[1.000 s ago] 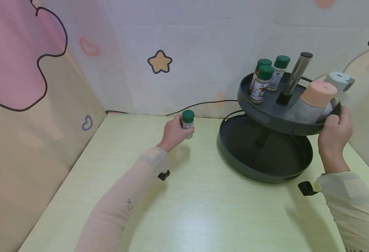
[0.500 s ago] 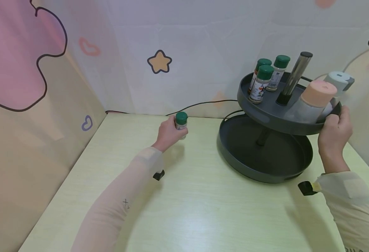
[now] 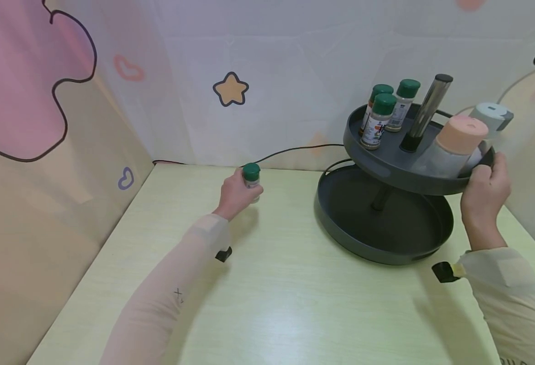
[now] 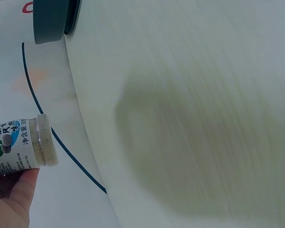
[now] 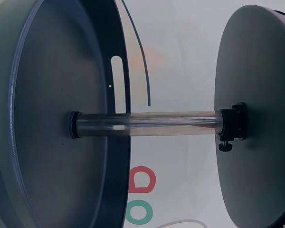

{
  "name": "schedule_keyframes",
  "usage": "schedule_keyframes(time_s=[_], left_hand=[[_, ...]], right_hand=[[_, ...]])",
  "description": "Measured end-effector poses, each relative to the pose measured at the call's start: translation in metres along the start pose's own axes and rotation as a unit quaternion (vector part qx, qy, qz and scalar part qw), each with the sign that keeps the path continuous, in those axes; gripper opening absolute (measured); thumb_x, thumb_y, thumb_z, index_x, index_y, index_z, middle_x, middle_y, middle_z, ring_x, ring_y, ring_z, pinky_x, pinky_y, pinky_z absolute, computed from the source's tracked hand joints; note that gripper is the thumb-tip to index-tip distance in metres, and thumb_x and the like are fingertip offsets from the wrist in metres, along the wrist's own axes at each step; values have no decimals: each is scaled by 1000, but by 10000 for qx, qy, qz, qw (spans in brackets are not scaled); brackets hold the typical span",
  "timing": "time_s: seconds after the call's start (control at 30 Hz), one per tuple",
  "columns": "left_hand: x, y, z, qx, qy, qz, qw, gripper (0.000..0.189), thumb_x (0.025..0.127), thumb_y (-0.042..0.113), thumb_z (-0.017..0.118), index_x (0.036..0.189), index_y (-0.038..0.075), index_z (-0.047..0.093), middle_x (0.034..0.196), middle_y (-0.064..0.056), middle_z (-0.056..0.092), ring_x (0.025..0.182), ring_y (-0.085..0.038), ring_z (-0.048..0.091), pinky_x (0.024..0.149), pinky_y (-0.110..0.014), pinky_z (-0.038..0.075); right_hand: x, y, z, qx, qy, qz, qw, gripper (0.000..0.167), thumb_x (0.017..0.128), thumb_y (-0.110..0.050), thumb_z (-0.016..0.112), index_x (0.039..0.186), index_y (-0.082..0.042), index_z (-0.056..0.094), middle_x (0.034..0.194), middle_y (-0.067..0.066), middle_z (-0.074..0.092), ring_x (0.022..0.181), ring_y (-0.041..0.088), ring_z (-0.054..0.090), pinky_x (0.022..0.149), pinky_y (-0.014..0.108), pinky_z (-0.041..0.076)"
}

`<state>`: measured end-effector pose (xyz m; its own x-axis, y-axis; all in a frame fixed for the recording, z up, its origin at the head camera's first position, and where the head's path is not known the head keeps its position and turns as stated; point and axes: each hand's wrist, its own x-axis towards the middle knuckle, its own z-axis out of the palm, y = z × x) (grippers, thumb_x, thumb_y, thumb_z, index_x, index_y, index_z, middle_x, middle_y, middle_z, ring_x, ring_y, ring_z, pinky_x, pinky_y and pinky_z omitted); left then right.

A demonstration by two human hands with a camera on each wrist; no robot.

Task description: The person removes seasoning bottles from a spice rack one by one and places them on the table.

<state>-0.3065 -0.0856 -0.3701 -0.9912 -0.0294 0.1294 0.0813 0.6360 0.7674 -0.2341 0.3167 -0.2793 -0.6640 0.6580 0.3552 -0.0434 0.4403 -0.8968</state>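
In the head view my left hand (image 3: pixel 236 193) grips a green-capped spice jar (image 3: pixel 251 173), held upright above the table's back part. The left wrist view shows the jar's printed label and pale contents (image 4: pixel 19 146), with fingers around it. My right hand (image 3: pixel 486 200) holds the right rim of the upper tray (image 3: pixel 388 170) of a dark two-tier rack. On that tray stand several green-capped spice jars (image 3: pixel 374 129) at the left, a pink-capped bottle (image 3: pixel 461 139) and a light-blue-capped container (image 3: pixel 491 116) at the right.
The rack's lower tray (image 3: pixel 363 248) rests on the pale table (image 3: pixel 285 304). A metal pole (image 3: pixel 431 109) rises through the upper tray; the right wrist view shows the pole (image 5: pixel 171 124) between both tiers. A dark cable (image 3: pixel 294 148) runs along the back wall.
My left hand has moved a little to the left with the spice jar, farther from the rack. The right hand and the rack have stayed in place.
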Motion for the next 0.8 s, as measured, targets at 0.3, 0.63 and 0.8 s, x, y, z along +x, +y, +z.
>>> schedule_keyframes(time_s=[0.3, 0.63, 0.8], left_hand=[[2, -8, -4, 177, 49, -102, 9998, 41, 73, 28, 59, 106, 7, 45, 104, -11, 59, 93, -27, 57, 80, -41, 48], [3, -14, -9, 302, 24, -407, 9987, 41, 72, 29, 60, 102, 6, 44, 98, -11, 59, 89, -27, 58, 77, -40, 48], [1, -16, -12, 438, 21, -466, 9980, 41, 72, 29, 60, 101, 5, 45, 97, -12, 59, 89, -27, 58, 77, -40, 47]], right_hand=[[0, 1, -1, -72, -37, 24, 10000, 23, 88, -16, 24, 78, -31, 38, 77, -11, 33, 78, 4, 31, 70, 21, 22], [0, 0, 0, -65, -51, 8, 10000, 24, 89, -15, 23, 80, -31, 39, 78, -12, 34, 79, 4, 32, 70, 20, 22], [0, 0, 0, -76, -53, -22, 10000, 24, 88, -15, 23, 79, -31, 38, 76, -11, 33, 76, 3, 31, 69, 21, 22]])
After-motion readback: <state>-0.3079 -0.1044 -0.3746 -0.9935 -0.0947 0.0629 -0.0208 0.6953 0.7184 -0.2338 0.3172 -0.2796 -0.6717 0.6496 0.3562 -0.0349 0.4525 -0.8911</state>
